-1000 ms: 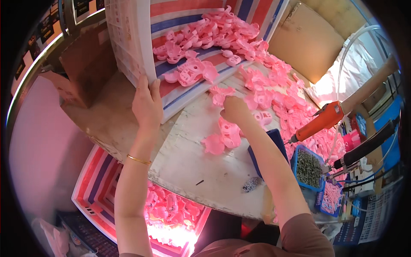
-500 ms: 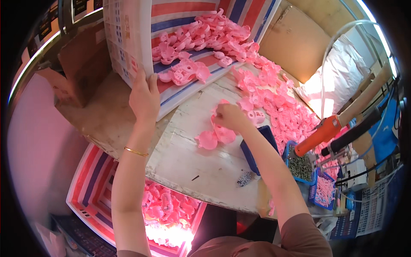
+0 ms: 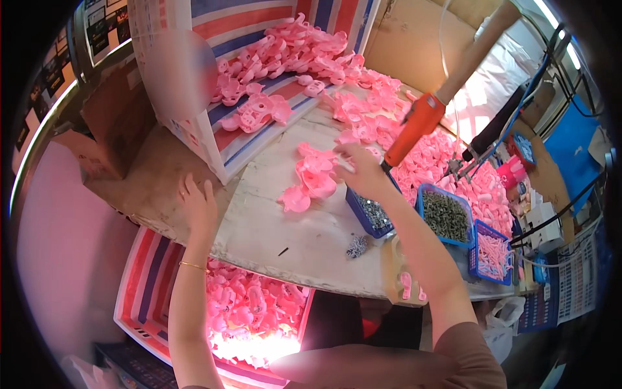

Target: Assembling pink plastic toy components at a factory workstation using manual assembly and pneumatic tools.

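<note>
At six o'clock a striped sack [image 3: 146,292] under the surface [image 3: 285,227] holds many pink plastic parts [image 3: 249,311]. The left hand [image 3: 197,206] rests flat and open at the surface's edge. The right hand [image 3: 363,170] grips a small pink cluster [image 3: 311,178]. Toward one o'clock, heaps of pink pieces [image 3: 421,155] wait unsorted: judged partway done.

Left forearm rises from lower edge, near vertical, thin gold bangle at wrist. Left hand [image 3: 197,206] palm down, fingers loosely spread, flat at left edge of table. Right arm comes from lower right corner, sleeve at upper arm, forearm stretched diagonally up-left. Right hand [image 3: 358,170] over table middle, fingers curled, knuckles up; grip itself hidden from view.
</note>
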A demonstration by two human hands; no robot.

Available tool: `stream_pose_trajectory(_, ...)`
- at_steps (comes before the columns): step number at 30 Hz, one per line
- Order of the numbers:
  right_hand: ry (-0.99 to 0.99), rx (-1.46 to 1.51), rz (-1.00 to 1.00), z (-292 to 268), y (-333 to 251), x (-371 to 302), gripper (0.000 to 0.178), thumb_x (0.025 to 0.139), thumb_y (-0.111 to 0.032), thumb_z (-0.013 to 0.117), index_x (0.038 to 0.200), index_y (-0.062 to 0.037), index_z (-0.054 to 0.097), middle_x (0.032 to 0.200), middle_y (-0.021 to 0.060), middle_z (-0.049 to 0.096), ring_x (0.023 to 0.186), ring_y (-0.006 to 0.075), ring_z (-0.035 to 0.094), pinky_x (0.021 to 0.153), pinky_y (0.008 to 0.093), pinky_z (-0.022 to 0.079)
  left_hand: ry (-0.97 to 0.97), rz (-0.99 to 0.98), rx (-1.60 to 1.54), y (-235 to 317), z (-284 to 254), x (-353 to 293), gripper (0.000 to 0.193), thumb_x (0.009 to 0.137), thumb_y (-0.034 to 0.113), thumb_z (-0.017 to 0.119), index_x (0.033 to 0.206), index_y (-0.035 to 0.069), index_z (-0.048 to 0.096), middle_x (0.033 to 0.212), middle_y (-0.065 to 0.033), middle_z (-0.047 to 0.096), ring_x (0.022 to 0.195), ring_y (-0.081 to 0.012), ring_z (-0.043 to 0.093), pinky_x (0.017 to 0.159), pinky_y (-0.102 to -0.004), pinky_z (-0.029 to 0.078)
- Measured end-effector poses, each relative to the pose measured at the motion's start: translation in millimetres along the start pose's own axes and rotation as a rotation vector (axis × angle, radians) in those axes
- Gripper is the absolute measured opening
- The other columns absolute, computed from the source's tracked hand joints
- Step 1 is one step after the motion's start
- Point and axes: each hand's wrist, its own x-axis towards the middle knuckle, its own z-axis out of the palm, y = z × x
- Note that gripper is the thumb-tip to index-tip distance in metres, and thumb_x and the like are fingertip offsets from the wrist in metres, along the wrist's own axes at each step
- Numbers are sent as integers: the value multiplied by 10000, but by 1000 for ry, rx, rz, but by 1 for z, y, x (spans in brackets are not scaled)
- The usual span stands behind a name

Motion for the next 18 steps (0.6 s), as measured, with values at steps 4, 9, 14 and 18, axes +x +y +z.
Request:
stream_pose_trajectory(4,143,261,249,-22,4,7,550,813,-168,707,1289,-5,486,1227,131,594,1073,238,597,905,356,488,-87,88,300,-12,-8,-23,520,963,322,523,1340,-22,423,1355,-247,473,1279,-428,400,1093,-512,297)
stream_pose_trajectory(9,257,462,409,-10,17,62,576,778,-183,729,1269,13,501,1192,147,606,1040,239,607,876,355,504,-207,6,315,-32,-8,-30,479,946,320,520,1312,18,459,1378,-197,468,1285,-370,421,1118,-524,267)
stream_pose_trajectory(14,472,75,290,-29,57,136,453,765,-230,730,1133,8,612,1009,155,672,957,259,649,838,361,517,-248,-22,306,-19,-7,-30,445,954,313,506,1299,33,485,1355,-174,503,1278,-351,438,1103,-502,295)
stream_pose_trajectory(18,549,55,288,-56,95,162,404,768,-236,707,1088,5,649,989,152,693,944,257,665,851,355,512,-276,-20,249,-19,-7,-27,402,963,279,497,1290,44,505,1343,-165,522,1254,-361,462,1066,-462,354)
